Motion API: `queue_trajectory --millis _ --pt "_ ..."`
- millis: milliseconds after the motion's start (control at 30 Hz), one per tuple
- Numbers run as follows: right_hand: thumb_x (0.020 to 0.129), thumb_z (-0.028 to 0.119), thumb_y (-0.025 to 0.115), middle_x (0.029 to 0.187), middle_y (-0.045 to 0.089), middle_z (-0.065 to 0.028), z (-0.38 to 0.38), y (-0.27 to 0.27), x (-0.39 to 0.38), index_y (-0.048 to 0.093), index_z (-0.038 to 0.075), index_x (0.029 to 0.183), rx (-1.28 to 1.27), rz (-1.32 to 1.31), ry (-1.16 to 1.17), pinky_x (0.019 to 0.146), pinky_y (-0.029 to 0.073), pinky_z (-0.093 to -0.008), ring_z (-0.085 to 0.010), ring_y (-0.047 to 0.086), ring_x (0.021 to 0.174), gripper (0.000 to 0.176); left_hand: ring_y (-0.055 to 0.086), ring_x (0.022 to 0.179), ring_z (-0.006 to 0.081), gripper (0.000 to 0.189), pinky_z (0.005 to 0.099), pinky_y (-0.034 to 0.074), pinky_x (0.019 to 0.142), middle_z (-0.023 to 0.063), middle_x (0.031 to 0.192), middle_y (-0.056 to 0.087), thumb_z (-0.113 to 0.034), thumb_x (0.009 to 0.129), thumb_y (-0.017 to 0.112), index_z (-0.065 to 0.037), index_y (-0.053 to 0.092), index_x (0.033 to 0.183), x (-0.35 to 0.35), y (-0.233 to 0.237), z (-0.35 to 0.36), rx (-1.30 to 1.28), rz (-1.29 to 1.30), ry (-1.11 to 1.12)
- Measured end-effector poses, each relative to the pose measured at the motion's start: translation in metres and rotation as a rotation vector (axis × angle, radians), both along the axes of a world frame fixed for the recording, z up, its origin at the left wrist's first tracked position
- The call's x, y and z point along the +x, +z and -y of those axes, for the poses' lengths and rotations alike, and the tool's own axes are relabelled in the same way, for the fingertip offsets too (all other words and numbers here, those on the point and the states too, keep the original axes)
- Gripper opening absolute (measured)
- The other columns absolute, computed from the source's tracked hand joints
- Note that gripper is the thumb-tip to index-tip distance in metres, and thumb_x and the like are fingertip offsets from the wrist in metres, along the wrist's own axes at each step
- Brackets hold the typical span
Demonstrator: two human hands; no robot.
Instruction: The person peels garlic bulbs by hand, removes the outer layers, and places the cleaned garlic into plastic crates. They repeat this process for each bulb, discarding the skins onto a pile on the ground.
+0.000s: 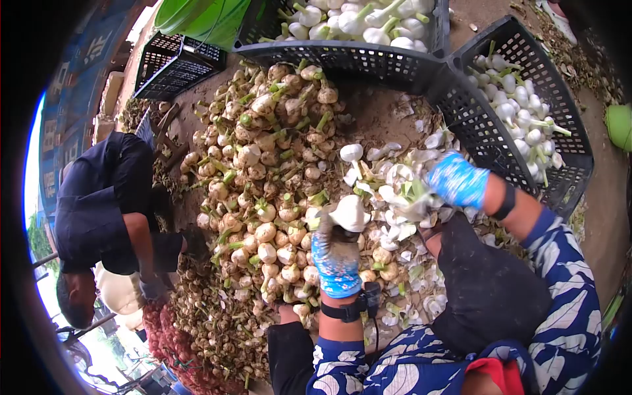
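In a blue patterned glove with soiled fingers, my left hand [337, 260] is closed around a white garlic bulb [350, 213], held up over the pile. My right hand [457, 179], gloved in the same blue, is to the right of the bulb, above scattered garlic skins [395, 227]. Motion blurs its fingertips, and pale peel [416, 201] smears right beside them; I cannot tell whether they grip it. Left of my hands spreads a heap of brown, unpeeled garlic [263, 234] with green stem stubs. A single clean white bulb [351, 153] rests among the skins.
Black crates [408, 69] of white garlic stand at the back, with another crate [513, 66] angled at the right. A green tub [197, 23] sits at the back left. At left, another person [99, 204] bends over a red mesh sack [171, 342].
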State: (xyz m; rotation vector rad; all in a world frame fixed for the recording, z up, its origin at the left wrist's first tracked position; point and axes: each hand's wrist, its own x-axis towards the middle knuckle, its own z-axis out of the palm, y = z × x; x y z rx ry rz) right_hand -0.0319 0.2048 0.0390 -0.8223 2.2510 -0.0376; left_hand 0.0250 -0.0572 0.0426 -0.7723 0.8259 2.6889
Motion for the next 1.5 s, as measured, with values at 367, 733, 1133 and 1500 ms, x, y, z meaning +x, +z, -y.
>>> queue_trajectory --millis 367,733,1133,1500 --pt "0.073 0.011 0.058 0.123 0.049 -0.0191 0.09 -0.103 -0.086 0.05 0.006 0.121 -0.294 -0.4 -0.157 0.085 0.044 -0.0428 -0.0337 0.055 0.103 0.049 0.051 0.102 0.0177 0.067 0.0302 0.043 0.086 0.0105 0.113 0.051 -0.013 0.077 0.069 -0.002 0.036 0.134 -0.079 0.128 -0.1 -0.641 -0.874 -0.42" --pt "0.076 0.008 0.055 0.121 0.052 -0.0158 0.045 0.053 -0.139 0.05 0.008 0.121 -0.58 -1.086 -0.337 0.088 0.043 -0.0434 -0.0334 0.055 0.104 0.046 0.045 0.115 0.0332 0.06 0.0402 0.038 0.097 0.022 0.123 0.046 -0.015 0.073 0.07 0.001 0.044 0.125 0.002 -0.059 0.11 -2.08 -0.192 -0.262" --pt "0.084 0.008 0.052 0.114 0.059 -0.0144 0.078 -0.02 -0.019 0.056 0.003 0.115 -0.946 0.194 -0.663 0.094 0.043 -0.0353 -0.025 0.055 0.109 0.032 0.047 0.113 0.0378 0.055 0.0417 0.04 0.095 0.0228 0.126 0.046 -0.01 0.071 0.062 -0.012 0.05 0.125 -0.068 -0.091 0.177 -2.117 -0.299 -1.069" --pt "0.083 0.038 0.061 0.087 0.062 -0.0158 0.097 0.007 -0.006 0.055 0.006 0.119 -0.86 0.192 -0.525 0.074 0.048 -0.0387 -0.0297 0.061 0.083 0.049 0.056 0.091 0.0133 0.033 0.0255 0.048 0.079 0.0089 0.107 0.058 -0.005 0.085 0.058 0.004 0.052 0.116 -0.014 -0.018 0.032 -0.804 -0.003 -0.296"
